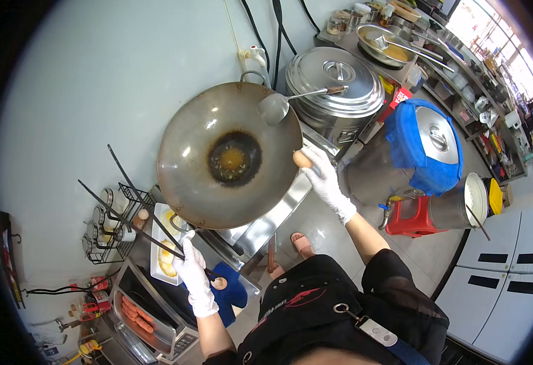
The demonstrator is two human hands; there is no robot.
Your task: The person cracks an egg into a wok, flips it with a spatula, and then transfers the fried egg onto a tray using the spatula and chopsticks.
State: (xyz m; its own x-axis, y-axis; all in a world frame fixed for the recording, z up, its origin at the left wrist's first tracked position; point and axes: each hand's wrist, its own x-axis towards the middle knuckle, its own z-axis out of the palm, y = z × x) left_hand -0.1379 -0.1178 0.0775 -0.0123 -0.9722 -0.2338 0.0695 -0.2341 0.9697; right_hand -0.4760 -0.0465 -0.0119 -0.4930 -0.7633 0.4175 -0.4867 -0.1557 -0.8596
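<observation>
My right hand [323, 177], in a white glove, holds a brown egg [302, 159] at the right rim of a large wok [181, 152]. Some yellowish liquid [233, 159] with small bubbles lies in the wok's dark bottom. In my gloved left hand [193, 274] are long dark chopsticks [115, 214], spread apart and pointing up and left. A white tray [155, 255] with fried eggs [167, 255] is beside that hand, partly behind the chopsticks. Near my left wrist is an eggshell [219, 283]. A ladle [274, 109] rests across the wok's upper right edge.
A lidded steel pot [333, 79] stands behind the wok on the right. Further right are a blue-wrapped container [403, 134] and a red stool [409, 220]. Sausages [136, 313] lie in a tray at lower left, below a wire rack [120, 240] of jars.
</observation>
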